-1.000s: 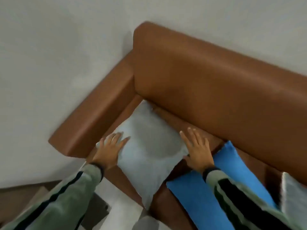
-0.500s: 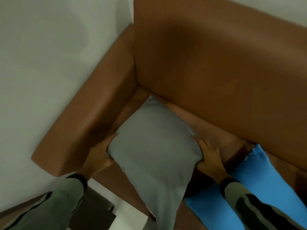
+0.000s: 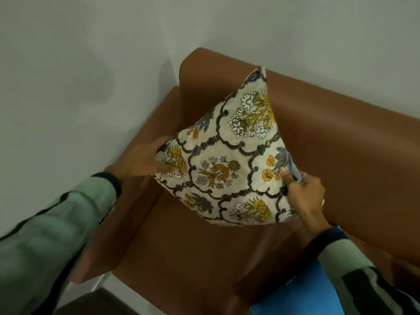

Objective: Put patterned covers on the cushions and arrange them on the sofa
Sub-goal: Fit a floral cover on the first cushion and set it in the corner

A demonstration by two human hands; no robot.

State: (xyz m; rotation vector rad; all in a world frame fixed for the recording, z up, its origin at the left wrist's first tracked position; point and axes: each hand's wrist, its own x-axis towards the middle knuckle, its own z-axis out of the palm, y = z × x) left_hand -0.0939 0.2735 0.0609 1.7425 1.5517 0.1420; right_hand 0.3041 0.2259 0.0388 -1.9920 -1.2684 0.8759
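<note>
A cushion in a cream cover with a floral pattern (image 3: 229,160) is held up above the brown sofa's seat (image 3: 193,251), in the corner by the armrest, one corner pointing up against the backrest (image 3: 341,137). My left hand (image 3: 141,160) grips its left edge. My right hand (image 3: 302,189) grips its right edge, thumb on the patterned face. A strip of grey-blue shows under the right thumb.
A blue cushion (image 3: 293,298) lies on the seat at the lower right, partly under my right sleeve. The sofa's armrest (image 3: 145,142) runs along the pale wall (image 3: 79,76) on the left. A dark floor strip shows at the bottom left.
The cushion lay flat with its grey side up under my hands. Both hands gripped its edges, lifted it and turned it, so the patterned face now shows.
</note>
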